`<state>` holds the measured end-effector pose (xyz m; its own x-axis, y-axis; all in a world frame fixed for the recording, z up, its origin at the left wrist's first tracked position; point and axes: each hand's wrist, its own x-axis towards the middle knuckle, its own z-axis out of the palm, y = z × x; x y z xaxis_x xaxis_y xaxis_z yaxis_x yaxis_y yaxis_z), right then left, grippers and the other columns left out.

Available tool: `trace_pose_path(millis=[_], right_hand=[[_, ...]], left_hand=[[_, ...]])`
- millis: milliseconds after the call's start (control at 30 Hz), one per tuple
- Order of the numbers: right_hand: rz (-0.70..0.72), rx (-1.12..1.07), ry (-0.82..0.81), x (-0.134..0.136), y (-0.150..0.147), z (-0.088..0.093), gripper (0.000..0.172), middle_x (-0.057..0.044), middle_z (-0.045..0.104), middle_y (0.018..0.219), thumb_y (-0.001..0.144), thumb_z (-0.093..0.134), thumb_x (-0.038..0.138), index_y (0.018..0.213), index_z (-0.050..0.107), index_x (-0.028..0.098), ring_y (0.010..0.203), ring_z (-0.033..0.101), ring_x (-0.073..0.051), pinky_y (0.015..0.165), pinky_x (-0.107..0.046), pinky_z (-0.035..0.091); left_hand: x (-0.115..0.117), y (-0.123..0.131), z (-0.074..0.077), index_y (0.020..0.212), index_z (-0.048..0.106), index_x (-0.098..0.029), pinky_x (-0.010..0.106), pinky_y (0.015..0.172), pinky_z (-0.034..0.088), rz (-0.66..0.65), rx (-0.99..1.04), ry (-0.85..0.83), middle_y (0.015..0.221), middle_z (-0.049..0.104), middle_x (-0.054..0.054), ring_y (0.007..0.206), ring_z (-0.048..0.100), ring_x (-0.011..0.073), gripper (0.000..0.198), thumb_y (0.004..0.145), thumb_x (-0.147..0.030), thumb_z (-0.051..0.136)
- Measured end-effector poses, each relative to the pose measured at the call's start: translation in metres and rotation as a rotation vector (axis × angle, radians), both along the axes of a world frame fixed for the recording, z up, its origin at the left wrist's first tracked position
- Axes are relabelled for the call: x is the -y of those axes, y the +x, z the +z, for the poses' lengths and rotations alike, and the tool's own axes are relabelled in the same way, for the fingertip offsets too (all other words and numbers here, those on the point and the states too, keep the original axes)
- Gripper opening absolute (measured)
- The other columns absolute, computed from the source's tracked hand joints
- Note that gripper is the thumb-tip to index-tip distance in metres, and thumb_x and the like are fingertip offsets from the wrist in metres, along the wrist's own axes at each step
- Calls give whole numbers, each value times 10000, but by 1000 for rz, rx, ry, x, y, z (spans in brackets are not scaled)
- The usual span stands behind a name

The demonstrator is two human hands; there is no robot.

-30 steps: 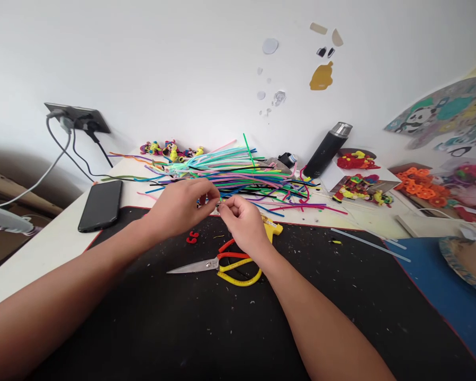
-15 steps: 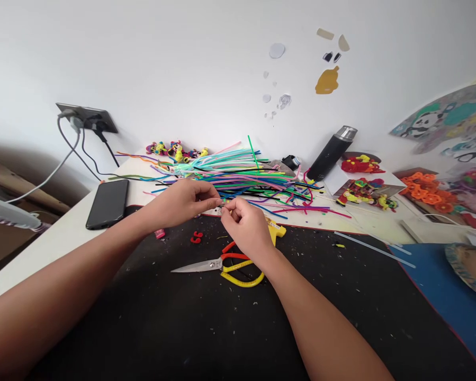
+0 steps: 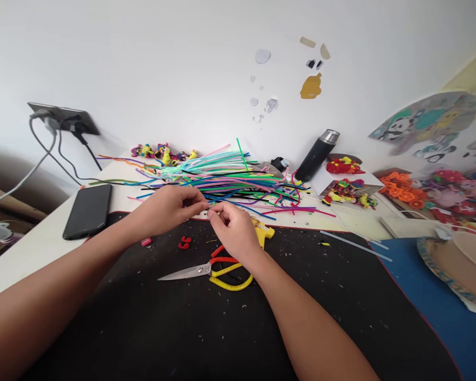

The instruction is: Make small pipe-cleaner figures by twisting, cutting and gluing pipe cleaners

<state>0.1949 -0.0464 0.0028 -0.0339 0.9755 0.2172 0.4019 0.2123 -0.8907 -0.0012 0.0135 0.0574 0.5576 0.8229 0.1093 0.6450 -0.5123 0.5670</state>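
Observation:
My left hand and my right hand meet fingertip to fingertip above the back edge of the black mat. Both are closed in a pinch. Whatever lies between the fingers is too small and too hidden to name. Behind them spreads a heap of coloured pipe cleaners. Below my right hand lie scissors with red and yellow handles, blades pointing left. A yellow glue gun is partly hidden behind that hand. Two small red curled pieces rest on the mat.
A black phone lies at the left. A black flask leans at the back, beside small pipe-cleaner figures. Clear glue sticks lie on the right, near a round woven tray. Cables hang from a wall socket.
The whole view has shifted, so most things appear farther left. My hands keep the same pinched pose close together, and the things on the table have not visibly moved.

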Motion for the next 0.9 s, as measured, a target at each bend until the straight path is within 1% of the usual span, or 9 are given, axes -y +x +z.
trace_pose_path(millis=[100, 233, 433, 500, 567, 667, 767, 833, 900], right_hand=[[9, -18, -23, 0, 0, -1, 164, 69, 541, 605, 974, 614, 366, 909, 684, 234, 549, 487, -142, 560, -278, 316], [20, -27, -60, 0, -1, -2, 180, 63, 558, 614, 970, 614, 385, 904, 691, 236, 548, 495, -141, 555, -269, 332], [64, -48, -100, 2, -3, -3, 174, 57, 570, 641, 955, 626, 372, 880, 700, 233, 579, 504, -134, 558, -252, 345], [59, -74, -106, 2, -3, -3, 186, 60, 549, 627, 955, 624, 376, 869, 693, 227, 569, 488, -130, 554, -252, 339], [32, -129, -104, 1, -1, -2, 198, 62, 522, 609, 956, 623, 383, 857, 683, 221, 555, 462, -127, 546, -255, 330], [-54, -262, -94, -2, 3, 2, 237, 66, 474, 597, 939, 656, 431, 849, 668, 213, 537, 410, -123, 524, -258, 313], [-144, -455, -141, -7, 10, 5, 314, 86, 403, 576, 910, 691, 525, 874, 660, 215, 483, 312, -110, 463, -255, 255], [-172, -565, -183, -9, 14, 7, 350, 101, 370, 557, 892, 713, 565, 888, 653, 220, 454, 269, -101, 433, -249, 227], [-190, -617, -213, -11, 16, 7, 369, 108, 350, 543, 874, 746, 579, 884, 653, 222, 442, 258, -96, 417, -241, 214]], left_hand=[[-2, -2, -1, 869, 752, -247, 267, 613, 412, -27, -15, 9, 737, 745, 1, 671, 645, 201, 392, 980, -572, 563], [-5, -7, 1, 886, 768, -260, 257, 651, 423, -76, -58, -14, 825, 787, 1, 709, 657, 204, 326, 981, -507, 578], [-13, -12, -6, 846, 763, -271, 254, 648, 433, -146, -56, -52, 797, 781, 4, 708, 650, 213, 360, 974, -532, 550], [-15, -15, -7, 831, 762, -264, 259, 670, 449, -105, -39, -84, 786, 785, 2, 722, 657, 218, 385, 977, -551, 550], [-18, -19, -4, 830, 759, -254, 267, 701, 464, -20, 8, -91, 784, 787, 2, 750, 660, 226, 415, 971, -590, 561], [-23, -31, 9, 853, 742, -233, 268, 738, 458, 152, 111, -41, 771, 747, -9, 782, 641, 218, 420, 966, -608, 590], [-34, -47, 22, 779, 684, -210, 265, 722, 444, 288, 177, -13, 731, 679, -13, 744, 588, 188, 435, 985, -574, 563], [-43, -58, 24, 732, 639, -208, 266, 706, 438, 330, 185, -19, 705, 643, -14, 727, 563, 177, 450, 998, -556, 536], [-52, -68, 20, 737, 633, -210, 271, 679, 425, 341, 151, -33, 678, 617, -17, 713, 552, 176, 438, 996, -551, 543]])
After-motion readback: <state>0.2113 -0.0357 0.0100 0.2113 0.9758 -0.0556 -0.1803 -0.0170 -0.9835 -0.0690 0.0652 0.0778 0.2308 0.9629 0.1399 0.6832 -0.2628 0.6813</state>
